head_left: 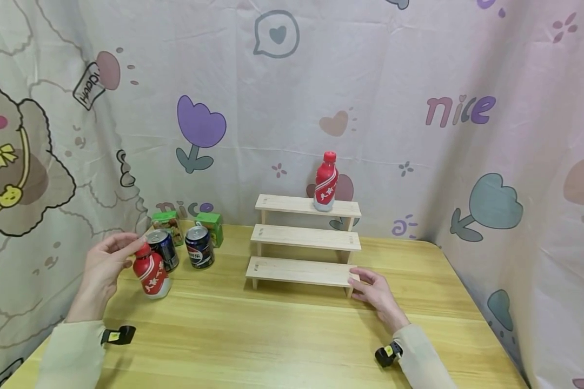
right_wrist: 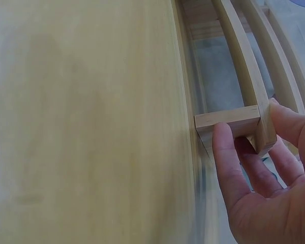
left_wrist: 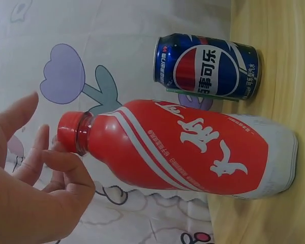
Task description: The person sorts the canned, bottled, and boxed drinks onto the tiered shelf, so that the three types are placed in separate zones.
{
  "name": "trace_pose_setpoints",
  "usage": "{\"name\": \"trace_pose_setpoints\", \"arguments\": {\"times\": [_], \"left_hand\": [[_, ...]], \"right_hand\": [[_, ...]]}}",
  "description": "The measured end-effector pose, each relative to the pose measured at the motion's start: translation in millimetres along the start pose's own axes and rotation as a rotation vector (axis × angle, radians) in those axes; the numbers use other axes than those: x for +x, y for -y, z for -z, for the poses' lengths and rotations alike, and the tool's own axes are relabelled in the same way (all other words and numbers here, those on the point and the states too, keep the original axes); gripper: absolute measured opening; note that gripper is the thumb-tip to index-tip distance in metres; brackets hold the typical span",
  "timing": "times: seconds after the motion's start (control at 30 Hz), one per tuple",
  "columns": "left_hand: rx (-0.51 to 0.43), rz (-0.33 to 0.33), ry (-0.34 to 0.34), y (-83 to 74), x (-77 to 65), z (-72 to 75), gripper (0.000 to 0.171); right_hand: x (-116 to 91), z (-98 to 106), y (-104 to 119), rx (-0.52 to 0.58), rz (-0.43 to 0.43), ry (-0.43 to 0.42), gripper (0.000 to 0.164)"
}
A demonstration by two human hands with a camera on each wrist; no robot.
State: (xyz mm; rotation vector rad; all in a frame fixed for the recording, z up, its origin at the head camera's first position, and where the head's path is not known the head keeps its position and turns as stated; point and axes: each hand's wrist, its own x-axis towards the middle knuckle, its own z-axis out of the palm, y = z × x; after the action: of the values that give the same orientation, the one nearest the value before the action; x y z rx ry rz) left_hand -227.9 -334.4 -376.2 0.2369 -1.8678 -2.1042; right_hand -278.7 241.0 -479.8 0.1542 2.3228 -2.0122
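At the left of the table, my left hand (head_left: 104,267) pinches the red cap of a red-and-white drink bottle (head_left: 151,273) between thumb and fingers. In the left wrist view, the fingertips of the left hand (left_wrist: 40,178) are right at the cap, and the bottle (left_wrist: 193,147) has its base by the tabletop. My right hand (head_left: 377,294) grips the right end of the lowest step of a three-step wooden display stand (head_left: 297,270). Seen from the right wrist, fingers curl around the corner of that step and its leg. A matching bottle (head_left: 326,183) stands upright on the top step.
Behind the left bottle are a dark blue soda can (head_left: 167,251) and a second such can (head_left: 199,248). Two green boxes, one left (head_left: 170,224) and one right (head_left: 211,227), stand behind the cans. Patterned curtains (head_left: 292,97) border the wooden table (head_left: 272,346) at the back and sides.
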Motion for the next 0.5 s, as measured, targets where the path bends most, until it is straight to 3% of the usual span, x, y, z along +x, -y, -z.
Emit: {"name": "trace_pose_setpoints", "arguments": {"times": [0.2,0.33,0.5], "left_hand": [[0.037,-0.019,0.023,6.4,-0.1,5.3,0.022],[0.101,0.016,0.056,11.7,1.2,9.8,0.025],[0.115,0.055,0.115,16.1,4.0,14.9,0.027]], "right_hand": [[0.2,-0.7,-0.7,0.004,-0.002,0.004,0.046],[-0.3,0.2,-0.6,0.01,-0.001,0.004,0.045],[0.6,1.6,0.1,0.01,0.008,0.014,0.047]]}}
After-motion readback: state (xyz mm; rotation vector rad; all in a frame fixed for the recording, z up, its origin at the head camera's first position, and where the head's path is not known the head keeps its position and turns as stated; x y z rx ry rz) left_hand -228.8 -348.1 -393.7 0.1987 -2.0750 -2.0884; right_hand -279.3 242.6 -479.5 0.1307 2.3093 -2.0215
